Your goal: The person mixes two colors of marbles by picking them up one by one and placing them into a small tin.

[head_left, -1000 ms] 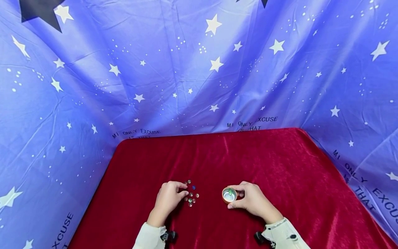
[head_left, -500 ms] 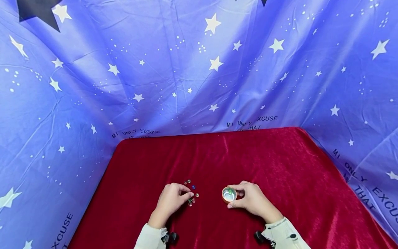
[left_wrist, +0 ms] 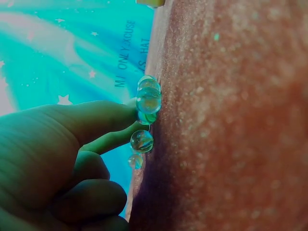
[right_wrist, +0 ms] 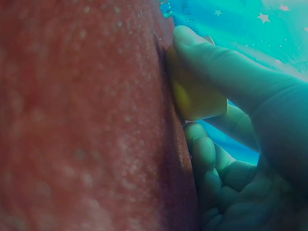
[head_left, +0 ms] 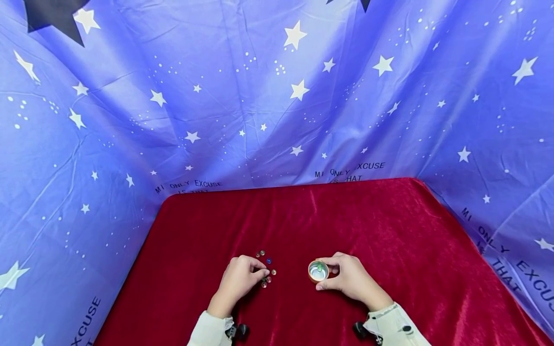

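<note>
Several clear glass marbles [head_left: 273, 272] lie loose on the red cloth, one of them blue [head_left: 269, 261]. My left hand [head_left: 242, 275] reaches over the near part of the group, thumb and index finger pinching a marble [left_wrist: 147, 118] with green in it. The tips are partly hidden behind other marbles [left_wrist: 148, 100] in the left wrist view. My right hand [head_left: 351, 278] grips a small yellow-orange cup [right_wrist: 195, 91] by its side, thumb nearest me. The cup stands upright on the cloth, and inside its silvery bowl sits something green [head_left: 320, 267], apparently a marble.
A red velvet cloth [head_left: 346, 216] covers the table. Blue star-patterned curtains [head_left: 242, 96] enclose the back and both sides. Dark wrist straps with cameras [head_left: 239, 331] sit at both pale sleeves.
My left hand has shifted slightly right and nearer over the marbles, covering some seen before, and its thumb and index finger have drawn together. The right hand and cup have stayed put.
</note>
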Demonstrator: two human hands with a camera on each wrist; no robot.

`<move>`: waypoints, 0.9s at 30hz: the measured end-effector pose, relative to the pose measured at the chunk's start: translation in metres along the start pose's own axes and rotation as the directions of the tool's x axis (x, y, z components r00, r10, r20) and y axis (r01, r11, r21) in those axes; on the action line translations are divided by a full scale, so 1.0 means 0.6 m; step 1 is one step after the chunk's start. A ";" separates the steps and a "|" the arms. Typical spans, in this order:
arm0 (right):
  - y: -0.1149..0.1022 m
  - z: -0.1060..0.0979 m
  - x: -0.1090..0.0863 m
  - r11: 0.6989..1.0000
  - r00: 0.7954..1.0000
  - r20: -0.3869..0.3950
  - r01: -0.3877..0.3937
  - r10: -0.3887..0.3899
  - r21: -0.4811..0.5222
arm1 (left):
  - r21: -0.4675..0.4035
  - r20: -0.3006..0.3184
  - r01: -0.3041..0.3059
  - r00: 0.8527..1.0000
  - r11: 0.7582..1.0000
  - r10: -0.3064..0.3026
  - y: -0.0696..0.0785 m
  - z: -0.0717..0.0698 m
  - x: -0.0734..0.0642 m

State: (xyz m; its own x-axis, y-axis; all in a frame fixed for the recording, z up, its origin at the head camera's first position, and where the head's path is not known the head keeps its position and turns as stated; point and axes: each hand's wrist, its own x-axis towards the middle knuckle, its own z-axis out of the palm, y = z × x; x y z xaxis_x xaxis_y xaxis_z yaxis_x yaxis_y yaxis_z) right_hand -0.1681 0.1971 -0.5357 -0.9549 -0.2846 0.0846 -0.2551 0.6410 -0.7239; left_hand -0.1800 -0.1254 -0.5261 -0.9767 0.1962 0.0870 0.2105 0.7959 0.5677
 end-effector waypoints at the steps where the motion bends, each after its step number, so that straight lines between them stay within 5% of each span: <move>1: 0.000 0.000 0.000 1.000 1.000 -0.001 0.002 -0.002 -0.004 | 0.000 -0.002 -0.001 1.000 1.000 0.001 0.000 0.000 0.000; 27: 0.002 0.001 0.001 1.000 1.000 0.003 0.000 0.000 -0.002 | 0.005 -0.019 0.025 0.999 1.000 -0.025 0.005 -0.003 0.004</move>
State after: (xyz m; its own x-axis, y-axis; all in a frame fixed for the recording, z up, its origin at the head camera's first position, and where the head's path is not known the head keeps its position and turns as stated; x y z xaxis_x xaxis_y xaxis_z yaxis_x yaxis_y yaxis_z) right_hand -0.1687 0.1975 -0.5368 -0.9545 -0.2867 0.0827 -0.2556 0.6425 -0.7224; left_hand -0.1817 -0.1237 -0.5227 -0.9823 0.1650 0.0886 0.1860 0.8035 0.5655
